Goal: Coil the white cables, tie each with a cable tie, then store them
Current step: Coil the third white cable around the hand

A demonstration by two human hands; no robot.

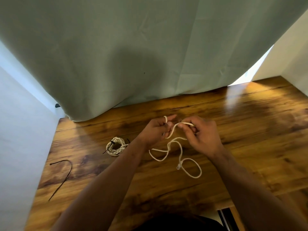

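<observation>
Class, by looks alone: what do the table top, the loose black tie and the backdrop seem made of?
Brown table top: glossy wood or wood-look laminate; grain, glare. Thin black cable tie: likely plastic; holds a springy curve. Pale green backdrop: matte cloth; creases, folds.

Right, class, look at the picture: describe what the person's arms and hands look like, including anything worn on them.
These are a person's two bare arms. The left forearm and right forearm show no sleeves anywhere in view. The left hand and right hand wear no gloves, and no watch or bracelet shows at either wrist. Whether any ring is worn is too unclear to tell.
</observation>
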